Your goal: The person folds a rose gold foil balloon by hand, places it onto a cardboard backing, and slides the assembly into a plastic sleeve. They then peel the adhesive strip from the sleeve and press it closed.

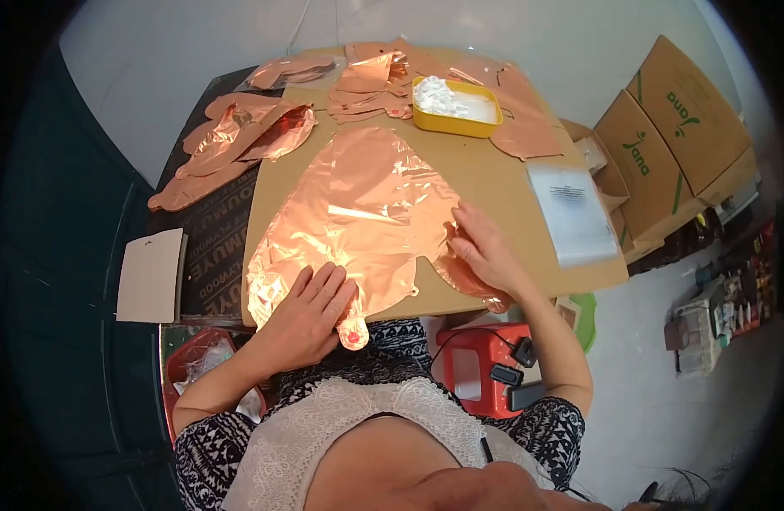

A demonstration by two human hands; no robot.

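Observation:
A flat, copper-coloured foil balloon [366,204] lies spread over the cardboard at the front of the table, its shiny surface creased. My left hand [311,311] rests on its lower left part with fingers stretched out, beside a small tab with a red mark. At the balloon's right edge is my right hand [487,247], fingers extended and thumb apart, touching the foil near a narrow part that curves down to the table edge. Neither hand is closed around anything.
More foil balloons [230,140] lie at the left, with others at the back. A yellow container [456,128] holds white material. Clear plastic bags [571,213] lie at the right. Cardboard boxes [656,136] stand beyond, and a red stool [486,366] is below the front edge.

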